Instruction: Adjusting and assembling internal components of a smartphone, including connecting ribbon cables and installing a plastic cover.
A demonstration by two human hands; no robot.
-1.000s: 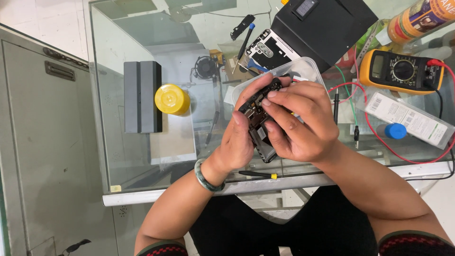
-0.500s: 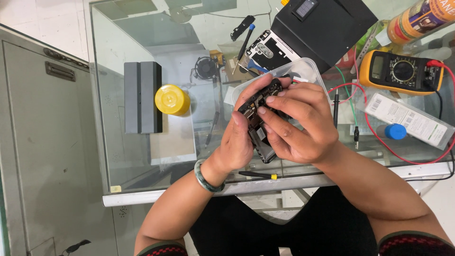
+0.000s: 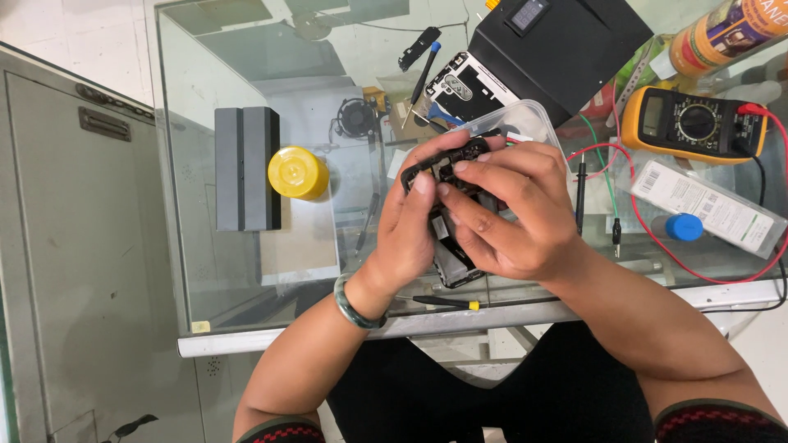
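Black phone [image 3: 450,246], opened at mid-frame, sits in the left hand [image 3: 410,238] grip while the right hand [image 3: 513,217] pinches its half-lifted frame [image 3: 447,160]; screwdriver [image 3: 447,303] idle on desk [image 3: 246,303].

left hand [image 3: 408,234] + right hand [image 3: 513,215]: both grip dismantled phone [image 3: 450,215] | above glass table [image 3: 246,271] | screwdriver [image 3: 447,303] below

2 hands: left hand [image 3: 406,238], right hand [image 3: 517,213]. 1 opened phone [image 3: 451,254]. 1 yellow cap [image 3: 297,172], 1 multimeter [image 3: 694,123] at 2 o'clock, 1 screwdriver [image 3: 447,303], 1 bracelet [image 3: 355,310].
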